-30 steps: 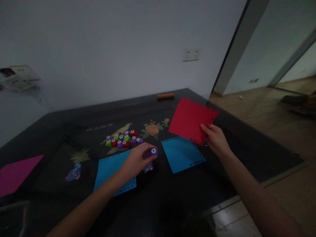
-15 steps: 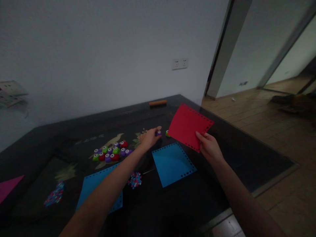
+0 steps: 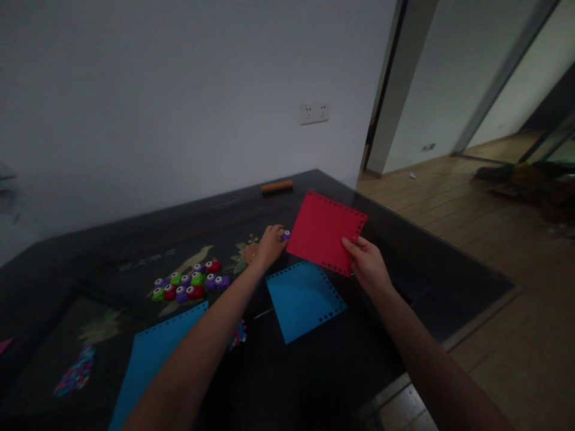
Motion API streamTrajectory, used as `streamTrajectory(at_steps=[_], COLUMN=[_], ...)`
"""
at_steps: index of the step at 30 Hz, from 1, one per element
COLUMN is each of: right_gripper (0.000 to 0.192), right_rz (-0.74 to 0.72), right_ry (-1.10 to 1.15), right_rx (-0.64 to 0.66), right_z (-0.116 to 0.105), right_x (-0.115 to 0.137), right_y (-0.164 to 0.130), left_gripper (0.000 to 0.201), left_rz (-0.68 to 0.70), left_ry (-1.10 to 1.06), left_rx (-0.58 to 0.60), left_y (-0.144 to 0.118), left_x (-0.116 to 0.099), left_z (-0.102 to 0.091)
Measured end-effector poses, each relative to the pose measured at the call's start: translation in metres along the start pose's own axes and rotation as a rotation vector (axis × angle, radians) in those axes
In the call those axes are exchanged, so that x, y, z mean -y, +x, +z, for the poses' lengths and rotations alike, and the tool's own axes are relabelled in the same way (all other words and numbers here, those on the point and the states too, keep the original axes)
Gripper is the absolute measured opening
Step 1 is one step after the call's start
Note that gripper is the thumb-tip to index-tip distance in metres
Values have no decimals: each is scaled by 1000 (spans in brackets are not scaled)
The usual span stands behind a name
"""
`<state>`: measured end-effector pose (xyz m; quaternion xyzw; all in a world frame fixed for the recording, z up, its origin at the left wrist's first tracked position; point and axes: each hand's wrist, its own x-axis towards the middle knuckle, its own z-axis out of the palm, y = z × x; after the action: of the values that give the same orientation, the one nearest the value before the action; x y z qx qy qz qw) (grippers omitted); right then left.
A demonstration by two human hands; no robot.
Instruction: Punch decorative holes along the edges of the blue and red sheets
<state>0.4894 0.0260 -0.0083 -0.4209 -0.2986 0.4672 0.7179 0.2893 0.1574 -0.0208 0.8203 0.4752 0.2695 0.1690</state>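
Note:
My right hand (image 3: 366, 263) pinches the near corner of a red paper sheet (image 3: 326, 230) with punched holes along its edges, holding it tilted above the dark table (image 3: 112, 239). Stretched forward, my left hand (image 3: 269, 244) closes on a small purple punch (image 3: 286, 236), right at the red sheet's left edge. A blue punched sheet (image 3: 303, 299) lies flat below the red one. Another blue sheet (image 3: 150, 359) lies under my left forearm.
A cluster of several purple, green and red punches (image 3: 188, 286) sits left of centre. Paper confetti piles lie at the left (image 3: 74, 374) and beside my left forearm (image 3: 238, 335). An orange stick (image 3: 277, 186) rests at the far table edge. Wooden floor lies to the right.
My left hand carried the purple punch from beside the near blue sheet forward to the red sheet's left edge. The red sheet lowered slightly. The view has shifted right.

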Motion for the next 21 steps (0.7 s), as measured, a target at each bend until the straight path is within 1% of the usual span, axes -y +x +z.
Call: streamTrajectory(at_steps=[3,5,7,9,11,13,14,15,17,21], right_gripper=[31,31,30,26,23,22,22,23,25,30], right_rz=[19,37,64,110,167,219,239,254,262,275], right_ry=[-20,-29,-37,-47,-58,-77,-92,-111,-158,-297], right_rx=[7,9,22,47,75,99,110,122,128,127], right_z=[1,3,6,8,11,13,13,14,12,5], right_x=[0,-1,-2,-4,-6,-9,-10,-11,-13,-12], right_y=[-1,-3,-6,-8,-11,-12,-13,-13,-12,-9], left_gripper=[37,34,30,23,24,24,24,24,26,26], left_rz=[20,51,98,169,278,316,352,390,450,509], left_ry=[4,-2,-12,-23,2,33,48,62,98,150], left_rx=[-63,-65,-34,32,112,142,134,109,83,4], left_y=[-20,-42,-73,-110,-148,-180,-192,-201,-209,-207], left_x=[2,1,-3,-11,-19,-25,-27,-28,-26,-18], left_z=[-16,-29,-40,-48,-51,-49,-48,-48,-48,-51])
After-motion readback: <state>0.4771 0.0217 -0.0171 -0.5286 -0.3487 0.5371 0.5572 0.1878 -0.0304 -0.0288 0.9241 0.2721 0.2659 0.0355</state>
